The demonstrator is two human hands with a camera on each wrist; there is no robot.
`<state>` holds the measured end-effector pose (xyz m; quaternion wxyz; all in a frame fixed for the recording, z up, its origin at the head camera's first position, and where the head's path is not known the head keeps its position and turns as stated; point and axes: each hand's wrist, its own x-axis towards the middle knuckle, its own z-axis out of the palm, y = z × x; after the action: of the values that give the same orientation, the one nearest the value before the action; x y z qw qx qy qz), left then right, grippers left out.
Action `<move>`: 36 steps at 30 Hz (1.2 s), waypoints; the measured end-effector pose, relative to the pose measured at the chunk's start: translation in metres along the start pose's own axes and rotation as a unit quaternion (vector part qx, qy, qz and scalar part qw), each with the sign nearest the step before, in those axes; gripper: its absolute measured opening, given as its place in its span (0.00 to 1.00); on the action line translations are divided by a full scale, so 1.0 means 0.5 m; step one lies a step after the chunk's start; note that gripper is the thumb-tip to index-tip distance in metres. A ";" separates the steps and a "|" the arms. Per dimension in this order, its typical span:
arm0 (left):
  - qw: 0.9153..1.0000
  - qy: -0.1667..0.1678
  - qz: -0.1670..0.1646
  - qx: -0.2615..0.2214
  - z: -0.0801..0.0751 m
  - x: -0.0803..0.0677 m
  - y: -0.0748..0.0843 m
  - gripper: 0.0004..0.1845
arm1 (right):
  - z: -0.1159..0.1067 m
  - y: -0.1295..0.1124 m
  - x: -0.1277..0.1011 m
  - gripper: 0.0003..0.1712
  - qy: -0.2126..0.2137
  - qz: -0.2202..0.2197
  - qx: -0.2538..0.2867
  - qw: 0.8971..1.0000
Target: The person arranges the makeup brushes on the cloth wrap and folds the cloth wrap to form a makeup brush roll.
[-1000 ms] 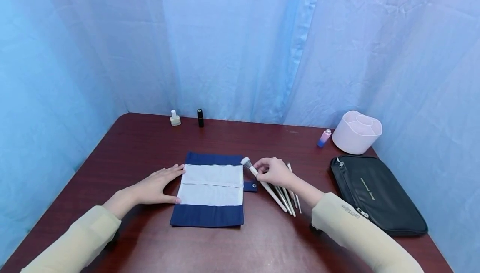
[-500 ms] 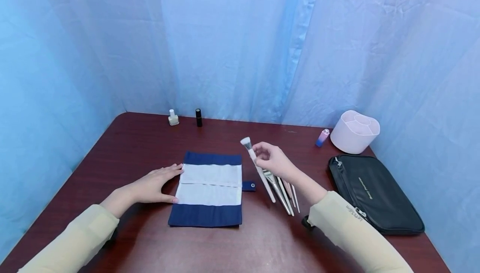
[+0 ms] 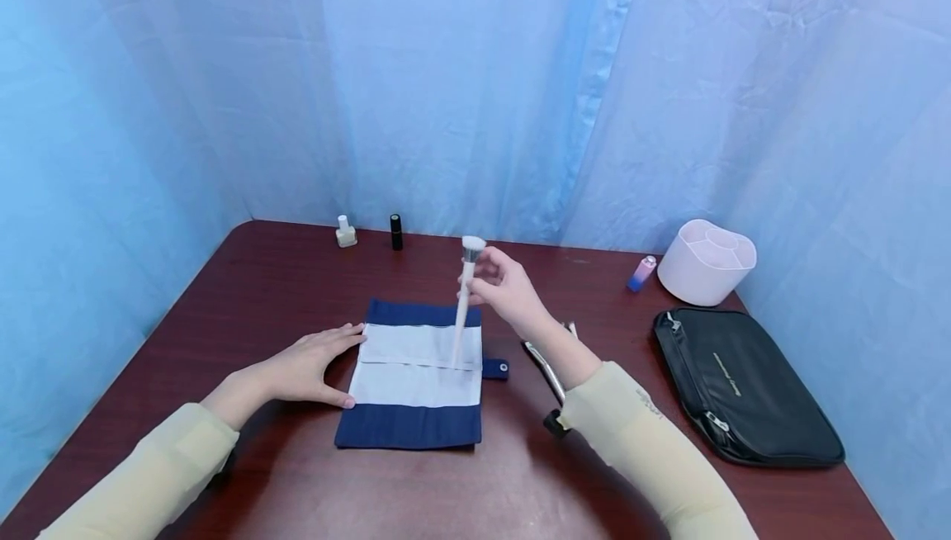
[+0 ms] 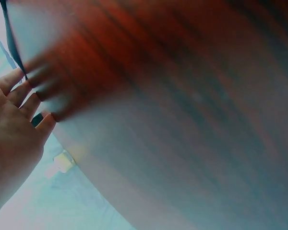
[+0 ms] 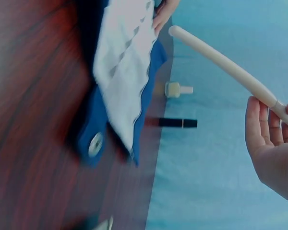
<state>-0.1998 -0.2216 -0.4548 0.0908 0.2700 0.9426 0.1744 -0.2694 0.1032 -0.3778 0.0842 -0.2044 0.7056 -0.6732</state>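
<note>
In the head view my right hand pinches a white-handled makeup brush, bristles up, its handle's end over the pouch. The right wrist view shows the same brush between thumb and fingers. A navy and white brush roll lies unfolded on the table, its snap tab out to the right. My left hand rests at the roll's left edge with fingers spread; in the left wrist view this hand touches the cloth's edge. More brushes lie right of the roll, mostly hidden under my right forearm.
A black zip case lies at the right, below a white divided holder. Near that holder is a pink-blue lipstick. A nail polish bottle and a black tube stand by the back edge.
My right hand has lifted the makeup brush off the pile and carried it left over the roll, turning it nearly upright. The left hand has stayed at the roll's edge.
</note>
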 end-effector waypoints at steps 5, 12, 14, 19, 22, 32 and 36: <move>1.000 -0.001 -0.004 0.002 0.005 0.002 0.001 0.53 | 0.038 0.002 0.036 0.17 -0.003 -0.017 0.006 1.000; 1.000 -0.001 -0.006 0.001 0.013 0.005 -0.002 0.54 | 0.085 0.029 0.081 0.22 -0.041 -0.018 0.039 0.998; 1.000 -0.003 -0.006 0.002 0.014 0.006 -0.002 0.54 | 0.092 0.039 0.093 0.21 -0.045 -0.020 0.044 0.998; 1.000 -0.007 -0.007 -0.002 0.013 0.008 0.000 0.55 | 0.102 0.075 0.122 0.19 -0.042 -0.009 0.057 0.997; 1.000 -0.007 -0.004 -0.002 0.010 0.010 0.002 0.54 | 0.107 0.099 0.134 0.19 -0.030 0.013 0.067 0.997; 1.000 -0.015 -0.001 0.001 0.004 0.013 0.006 0.54 | 0.122 0.142 0.153 0.19 -0.003 0.063 0.075 0.995; 1.000 -0.012 -0.001 0.002 0.005 0.010 0.005 0.54 | 0.123 0.148 0.158 0.18 0.014 0.075 0.042 0.996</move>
<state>-0.2023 -0.2165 -0.4565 0.1018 0.2710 0.9422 0.1688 -0.3295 0.0157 -0.4432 0.1332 -0.1381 0.6913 -0.6967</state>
